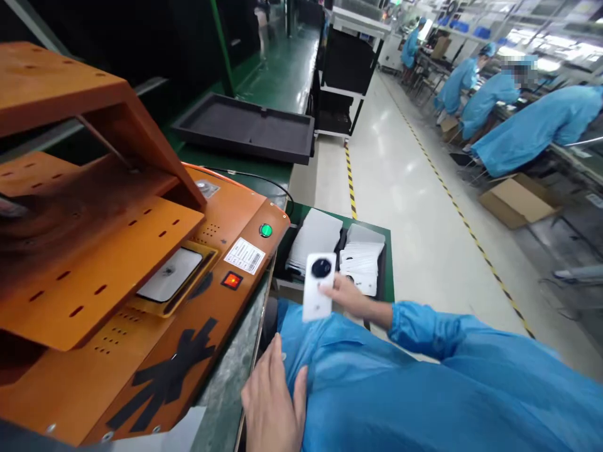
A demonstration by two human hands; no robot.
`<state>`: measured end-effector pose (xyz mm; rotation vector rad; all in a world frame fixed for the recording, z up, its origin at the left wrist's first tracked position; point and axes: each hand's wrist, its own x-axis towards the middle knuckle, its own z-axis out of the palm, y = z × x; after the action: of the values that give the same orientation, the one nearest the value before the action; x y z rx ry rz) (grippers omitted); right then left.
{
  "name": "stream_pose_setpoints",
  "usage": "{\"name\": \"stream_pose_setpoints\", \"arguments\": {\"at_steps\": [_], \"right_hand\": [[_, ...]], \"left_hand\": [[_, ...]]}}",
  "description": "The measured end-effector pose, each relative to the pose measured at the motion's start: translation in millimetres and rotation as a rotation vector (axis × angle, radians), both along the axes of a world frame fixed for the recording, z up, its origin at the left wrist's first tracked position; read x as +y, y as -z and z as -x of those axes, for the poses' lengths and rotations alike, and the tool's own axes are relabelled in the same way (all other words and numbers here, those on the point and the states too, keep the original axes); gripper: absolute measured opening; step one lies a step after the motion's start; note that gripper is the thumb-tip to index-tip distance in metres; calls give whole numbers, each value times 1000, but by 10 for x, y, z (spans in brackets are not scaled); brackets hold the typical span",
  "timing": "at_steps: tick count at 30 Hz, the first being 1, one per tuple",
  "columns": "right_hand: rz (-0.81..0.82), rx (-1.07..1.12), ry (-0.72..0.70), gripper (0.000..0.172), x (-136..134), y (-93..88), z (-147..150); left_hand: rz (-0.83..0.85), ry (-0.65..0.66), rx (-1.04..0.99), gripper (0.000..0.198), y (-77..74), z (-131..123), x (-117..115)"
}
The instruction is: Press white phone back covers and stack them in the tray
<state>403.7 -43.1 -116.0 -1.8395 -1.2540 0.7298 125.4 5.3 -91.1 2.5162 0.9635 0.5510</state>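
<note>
My right hand grips a white phone back cover by its right edge, in front of my blue gown. The cover stands roughly upright and has a round black camera area near its top. At the bench edge my left hand lies with fingers stretched out and thumb apart, holding nothing. To its left is an orange press machine, with a light grey plate lying in the fixture under its raised plate. Beyond the held cover, stacks of white covers and more white covers sit in a dark tray.
The press has a green button and a lit red switch. A black tray rests on the green bench behind it. A black rack stands beyond. Several people in blue gowns work across the aisle, near an open carton.
</note>
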Motion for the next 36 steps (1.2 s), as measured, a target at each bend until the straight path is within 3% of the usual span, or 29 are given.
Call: {"name": "stream_pose_setpoints", "arguments": {"at_steps": [2, 5, 8, 12, 15, 18, 20, 22, 27, 30, 33, 36], "right_hand": [[203, -147, 120, 32, -103, 48, -606], [481, -323, 136, 29, -344, 104, -1239], [641, -444, 43, 26, -517, 202, -1360], [654, -593, -105, 29, -635, 408, -1313], [585, -777, -232, 31, -629, 618, -1488], [456, -1004, -320, 34, -429, 726, -1553], [318, -1002, -386, 35, -188, 661, -1355], [117, -893, -520, 32, 95, 494, -948], [-523, -632, -990, 23, 614, -79, 553], [-770, -563, -1298, 20, 750, -284, 1377], [-895, -513, -1300, 17, 868, -291, 1878], [-935, -530, -1235, 14, 965, -207, 2012]], "left_hand": [[30, 114, 25, 57, 53, 64, 37], [21, 207, 4, 42, 112, 147, 41], [40, 193, -32, 31, 32, 117, -65], [172, 168, -75, 28, -273, 124, -173], [204, 24, -132, 26, -447, 387, -148], [48, -331, -101, 29, -478, 804, -113], [-40, -513, -9, 34, -434, 1030, -70], [-66, -592, 82, 38, -377, 1149, 14], [-59, -866, 117, 39, -301, 1081, 478], [-48, -922, 171, 51, -266, 995, 848], [-53, -915, 167, 43, -256, 979, 1089], [-78, -936, 120, 36, -343, 1072, 1068]]}}
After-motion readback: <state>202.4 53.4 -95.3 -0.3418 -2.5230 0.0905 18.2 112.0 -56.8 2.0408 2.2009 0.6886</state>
